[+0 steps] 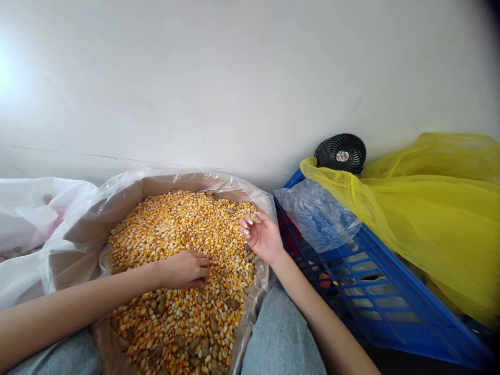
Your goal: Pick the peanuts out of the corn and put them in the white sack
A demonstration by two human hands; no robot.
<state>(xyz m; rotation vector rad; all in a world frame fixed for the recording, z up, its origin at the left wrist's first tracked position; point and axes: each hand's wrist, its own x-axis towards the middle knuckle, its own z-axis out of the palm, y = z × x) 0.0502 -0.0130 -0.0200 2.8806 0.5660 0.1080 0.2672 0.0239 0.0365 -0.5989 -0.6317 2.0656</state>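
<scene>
Lump [255, 217], brown and rough, sat nipped in the right hand [267, 241] over the right side of the corn [167, 224], its long axis seemingly slanting down rightward. Well apart, the left hand [183, 269] curled onto the corn; I couldn't tell whether it gripped any. Clear plastic [122, 186] rose around; a blue crate [416, 285] stood rightward.

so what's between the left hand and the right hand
In the head view, loose corn kernels lie between the left hand and the right hand, which holds a brown lump.
</scene>
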